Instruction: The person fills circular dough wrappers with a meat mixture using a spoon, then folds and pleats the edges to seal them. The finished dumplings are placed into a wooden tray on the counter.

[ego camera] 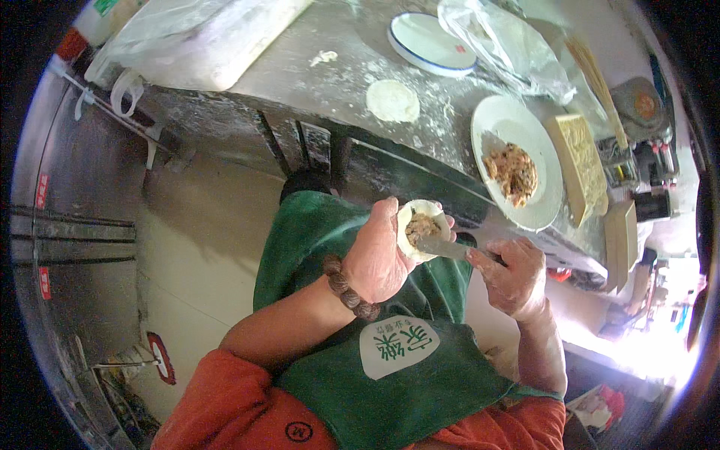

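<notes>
In the palm of my left hand rests a round dough wrapper, its edges curling up around a mound of minced filling. My right hand grips a flat metal spatula, whose blade tip presses on the filling. Past my hands, on the floured worktop, stands a large white plate with a heap of the same filling on it. Another flat dough wrapper lies on the worktop beyond my left hand.
A blue-rimmed white dish sits near a clear plastic bag. A yellowish block borders the plate, with jars beyond. Plastic sheeting covers something at the far left. A dough scrap lies on the worktop.
</notes>
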`<control>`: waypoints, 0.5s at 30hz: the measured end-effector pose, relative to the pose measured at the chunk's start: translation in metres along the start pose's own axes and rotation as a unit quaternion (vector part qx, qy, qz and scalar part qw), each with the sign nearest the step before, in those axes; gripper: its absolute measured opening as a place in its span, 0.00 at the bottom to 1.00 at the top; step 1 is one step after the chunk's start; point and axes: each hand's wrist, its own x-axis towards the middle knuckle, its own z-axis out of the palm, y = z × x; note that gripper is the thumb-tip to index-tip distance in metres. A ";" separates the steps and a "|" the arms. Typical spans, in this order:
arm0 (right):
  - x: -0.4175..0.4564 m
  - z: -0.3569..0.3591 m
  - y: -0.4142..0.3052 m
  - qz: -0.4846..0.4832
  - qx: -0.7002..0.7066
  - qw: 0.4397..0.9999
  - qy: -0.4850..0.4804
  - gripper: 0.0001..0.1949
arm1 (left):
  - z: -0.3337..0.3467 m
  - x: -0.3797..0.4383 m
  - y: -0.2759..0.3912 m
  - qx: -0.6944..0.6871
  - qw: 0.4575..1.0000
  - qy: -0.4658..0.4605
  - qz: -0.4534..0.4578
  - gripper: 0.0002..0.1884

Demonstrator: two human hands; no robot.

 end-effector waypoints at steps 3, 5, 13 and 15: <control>0.019 -0.017 0.015 0.006 0.046 0.996 0.081 0.17 | -0.007 -0.005 0.010 0.061 0.997 -0.011 0.034 0.33; 0.056 -0.028 0.028 0.080 -0.022 0.986 0.146 0.07 | 0.003 -0.008 0.014 0.035 0.999 0.023 0.035 0.33; 0.204 -0.006 0.111 0.231 -0.222 0.945 -0.068 0.11 | 0.017 -0.027 0.040 0.102 0.994 0.014 0.038 0.38; 0.214 0.001 0.124 0.206 -0.218 0.951 -0.071 0.13 | 0.014 -0.032 0.047 0.090 0.995 -0.007 0.052 0.37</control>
